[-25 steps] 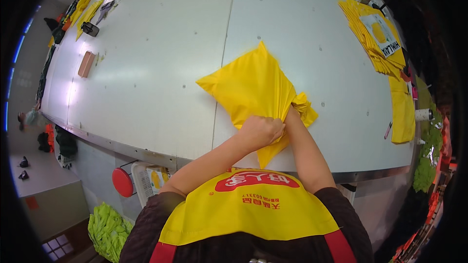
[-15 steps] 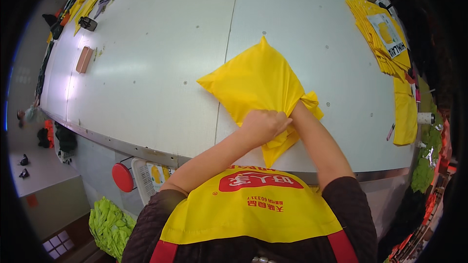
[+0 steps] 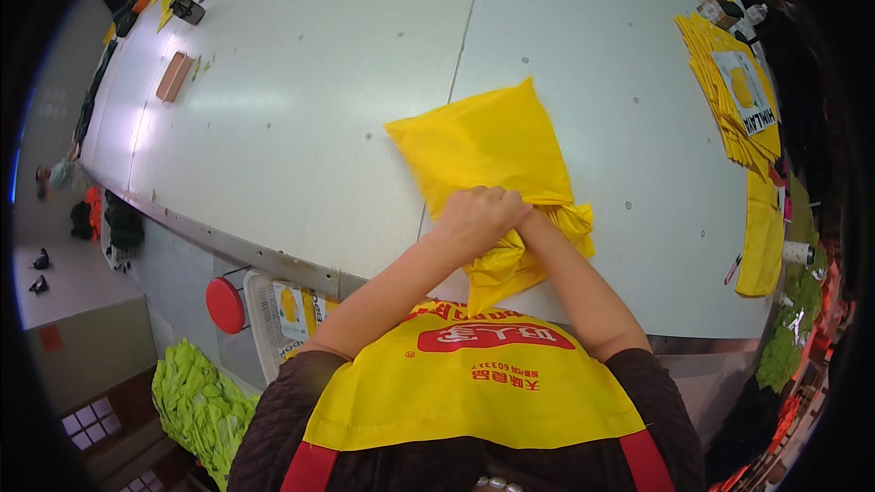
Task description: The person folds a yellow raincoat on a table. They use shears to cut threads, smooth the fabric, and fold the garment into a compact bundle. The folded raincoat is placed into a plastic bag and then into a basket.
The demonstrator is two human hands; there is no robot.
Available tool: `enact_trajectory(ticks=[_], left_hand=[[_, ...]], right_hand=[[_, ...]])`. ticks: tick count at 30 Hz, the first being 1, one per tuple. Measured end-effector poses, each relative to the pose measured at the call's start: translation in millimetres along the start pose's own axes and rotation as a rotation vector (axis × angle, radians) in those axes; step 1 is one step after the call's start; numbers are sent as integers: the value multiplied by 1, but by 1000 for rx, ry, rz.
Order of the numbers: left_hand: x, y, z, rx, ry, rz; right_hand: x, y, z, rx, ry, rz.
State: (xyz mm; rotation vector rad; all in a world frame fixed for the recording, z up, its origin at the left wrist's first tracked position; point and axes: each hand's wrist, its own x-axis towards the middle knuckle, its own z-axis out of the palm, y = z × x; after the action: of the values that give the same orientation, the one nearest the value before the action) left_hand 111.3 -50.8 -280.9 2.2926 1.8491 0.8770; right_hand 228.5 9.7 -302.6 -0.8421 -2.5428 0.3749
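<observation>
A yellow thin-fabric bag (image 3: 488,141) lies on the pale table in front of me, its flat, pointed end turned away and its near end gathered in folds. My left hand (image 3: 483,217) is closed round the gathered fabric, knuckles up. Close against it, my right hand (image 3: 534,221) goes in at the bunched part. Its fingers are hidden by the fabric and by my left hand, so their grip does not show. Loose yellow folds (image 3: 497,275) hang below my hands towards the table's near edge.
On the right lie a stack of folded yellow pieces (image 3: 711,73) with a printed card, a yellow strip (image 3: 759,237) and a white thread spool (image 3: 798,253). A pinkish box (image 3: 174,77) and a black object (image 3: 188,10) sit at left. A red stool (image 3: 225,305) stands below the table.
The bag's far end has swung and flattened, and its near folds are more bunched. My left hand has come up over the right wrist. The whole view has shifted slightly.
</observation>
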Motion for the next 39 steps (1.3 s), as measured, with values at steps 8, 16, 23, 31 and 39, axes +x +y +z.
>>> enact_trajectory(ticks=[8,16,23,31,39], left_hand=[[-47,-11,10,11,-11,204],[-49,5,-1,29,-20,87],[-49,2,-8,-52,105,-26],[-83,8,-20,18,-23,-349],[-115,-1,12,156,-197,-698]], right_hand=[[2,-60,56,73,89,-64],[7,-48,54,55,87,-72],[18,-42,56,48,94,-62],[-29,-23,5,-73,-274,-33],[-74,5,4,177,-223,170]])
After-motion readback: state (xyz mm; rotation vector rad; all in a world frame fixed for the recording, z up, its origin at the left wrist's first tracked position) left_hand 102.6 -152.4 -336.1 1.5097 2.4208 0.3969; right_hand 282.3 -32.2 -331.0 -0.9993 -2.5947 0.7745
